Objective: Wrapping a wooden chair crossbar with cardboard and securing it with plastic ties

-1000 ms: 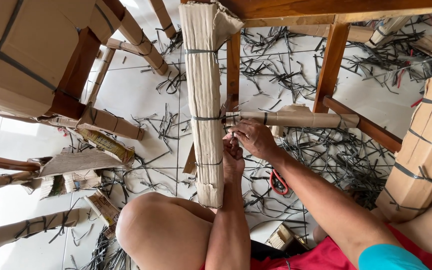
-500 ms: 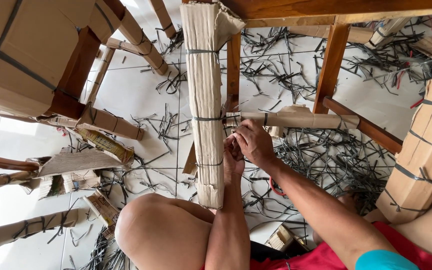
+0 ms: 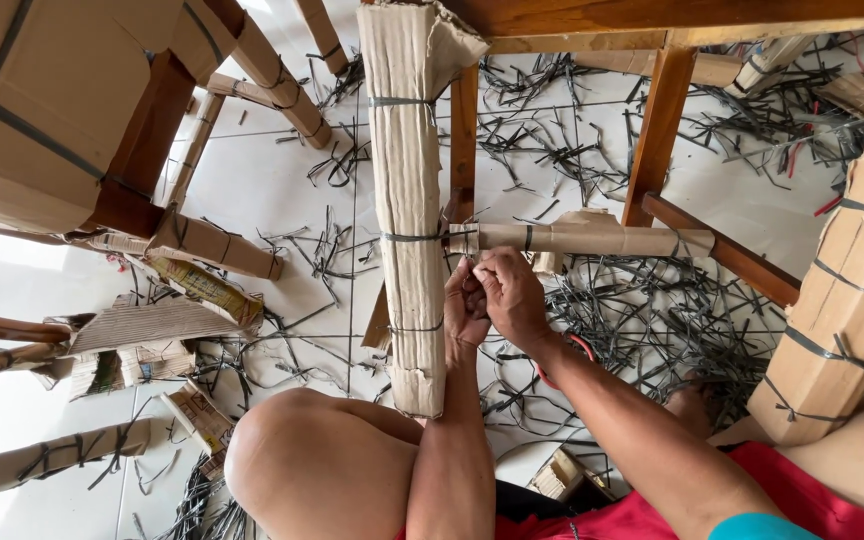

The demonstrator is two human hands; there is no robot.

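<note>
Head view, two hands, left hand [image 3: 464,305] and right hand [image 3: 512,298] pinching one cardboard-wrapped rung [image 3: 592,240], one wrapped leg [image 3: 407,200] beside.

Floor: white tiles [image 3: 282,190], grey grout lines
Litter: cut dark strapping scraps [image 3: 652,320] strewn thickly across the tiles
Upper left: cardboard-wrapped chair seat [image 3: 42,110], bound with dark straps
Left edge: cardboard-wrapped legs [image 3: 52,455], lying flat
Right edge: wrapped, strapped leg [image 3: 842,300]
Loose cardboard: corrugated sheet [image 3: 152,325]
</note>
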